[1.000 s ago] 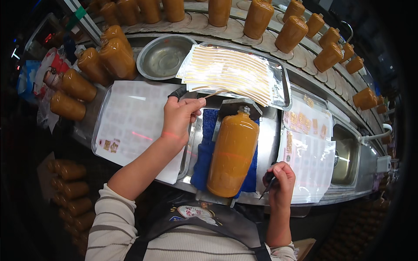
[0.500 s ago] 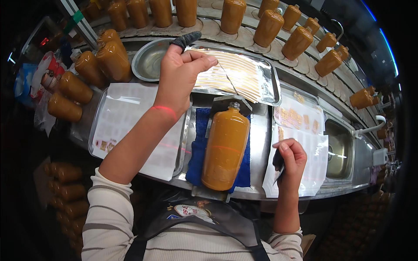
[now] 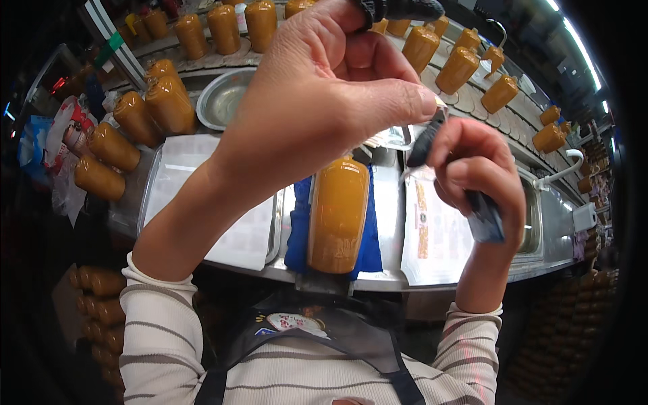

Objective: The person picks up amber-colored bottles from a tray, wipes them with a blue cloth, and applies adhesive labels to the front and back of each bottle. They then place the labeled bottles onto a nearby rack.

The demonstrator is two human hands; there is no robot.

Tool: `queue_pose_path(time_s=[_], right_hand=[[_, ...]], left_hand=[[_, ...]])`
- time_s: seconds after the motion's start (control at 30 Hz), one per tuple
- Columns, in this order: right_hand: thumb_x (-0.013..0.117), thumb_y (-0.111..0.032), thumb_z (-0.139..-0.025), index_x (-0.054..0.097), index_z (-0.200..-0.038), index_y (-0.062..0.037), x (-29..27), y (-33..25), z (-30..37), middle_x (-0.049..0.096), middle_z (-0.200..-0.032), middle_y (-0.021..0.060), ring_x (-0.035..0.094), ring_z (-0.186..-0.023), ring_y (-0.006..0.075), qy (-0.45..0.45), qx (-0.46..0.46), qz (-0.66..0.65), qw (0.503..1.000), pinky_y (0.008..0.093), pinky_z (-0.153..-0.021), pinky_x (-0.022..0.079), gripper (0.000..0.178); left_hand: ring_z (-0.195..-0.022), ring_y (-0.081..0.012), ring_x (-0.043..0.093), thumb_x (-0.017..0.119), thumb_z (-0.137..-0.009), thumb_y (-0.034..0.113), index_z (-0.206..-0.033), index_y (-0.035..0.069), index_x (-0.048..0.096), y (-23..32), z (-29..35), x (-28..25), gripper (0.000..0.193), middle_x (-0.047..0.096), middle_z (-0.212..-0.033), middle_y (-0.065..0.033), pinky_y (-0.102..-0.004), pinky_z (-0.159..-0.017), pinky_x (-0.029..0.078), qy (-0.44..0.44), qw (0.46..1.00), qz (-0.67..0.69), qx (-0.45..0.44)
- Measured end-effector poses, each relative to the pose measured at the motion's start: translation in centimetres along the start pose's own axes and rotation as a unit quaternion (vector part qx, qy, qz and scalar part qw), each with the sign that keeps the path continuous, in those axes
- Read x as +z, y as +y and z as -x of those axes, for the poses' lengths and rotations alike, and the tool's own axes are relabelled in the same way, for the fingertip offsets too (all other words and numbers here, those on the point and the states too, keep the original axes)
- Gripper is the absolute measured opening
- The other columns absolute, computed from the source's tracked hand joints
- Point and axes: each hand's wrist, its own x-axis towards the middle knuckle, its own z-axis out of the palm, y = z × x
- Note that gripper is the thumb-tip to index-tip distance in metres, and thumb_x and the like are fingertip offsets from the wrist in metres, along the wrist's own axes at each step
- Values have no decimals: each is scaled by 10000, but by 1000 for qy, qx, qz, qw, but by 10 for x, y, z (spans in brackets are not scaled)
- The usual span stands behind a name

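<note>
My left hand (image 3: 331, 94) is raised close to the camera. Its thumb and finger pinch a thin pale strip (image 3: 439, 102), and a black cover sits on one finger. Just to its right is my right hand (image 3: 482, 165), curled around a dark flat tool (image 3: 487, 221) whose exact kind I cannot make out. A black cover shows on a right fingertip too, close to the strip's end. Below both hands an amber-brown glazed bottle (image 3: 339, 219) lies on a blue cloth (image 3: 299, 236), its neck hidden behind my left hand.
At left a white sheet (image 3: 196, 196) covers a tray, with a metal bowl (image 3: 226, 101) behind. Patterned decals (image 3: 422, 223) lie on white paper at right, beside a sink (image 3: 533, 226). Several brown bottles (image 3: 190, 37) line the conveyor; others (image 3: 111, 145) stand at left.
My left hand has come up and right, nearer the camera, with the strip. My right hand has risen from the paper to meet it. The bottle remains on the cloth.
</note>
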Motion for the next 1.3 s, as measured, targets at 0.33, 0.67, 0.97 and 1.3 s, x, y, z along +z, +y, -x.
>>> queue_pose_path(time_s=[0.33,0.67,0.97,1.3], right_hand=[[709,-96,-881,737,-866,28,39,64,95,661,-770,44,533,-685,76,92,108,164,976,226,-623,393,128],[712,-41,-872,675,-860,-6,71,173,117,604,-777,-50,492,-664,-12,160,182,16,970,162,-588,362,52],[705,-79,-868,652,-834,-8,70,184,113,600,-791,-28,501,-648,5,183,159,37,969,171,-588,376,95],[651,-66,-872,600,-817,-41,74,181,111,520,-699,-64,395,-582,-10,183,163,36,969,186,-515,264,80]], left_hand=[[-913,-157,654,675,-876,-29,-1251,-26,568,-55,140,63,390,688,-930,-82,-320,-910,488,128,959,-227,-108],[-801,-81,601,720,-839,-24,-1156,-9,674,-128,217,82,321,684,-828,-20,-245,-788,486,294,910,-226,-186],[-775,-79,581,719,-843,5,-1196,-4,653,-141,213,68,360,650,-804,1,-248,-768,482,280,917,-234,-163],[-1327,-239,431,755,-880,145,-1444,14,450,-166,216,63,654,457,-1399,-129,-356,-1121,336,284,938,-125,-152]])
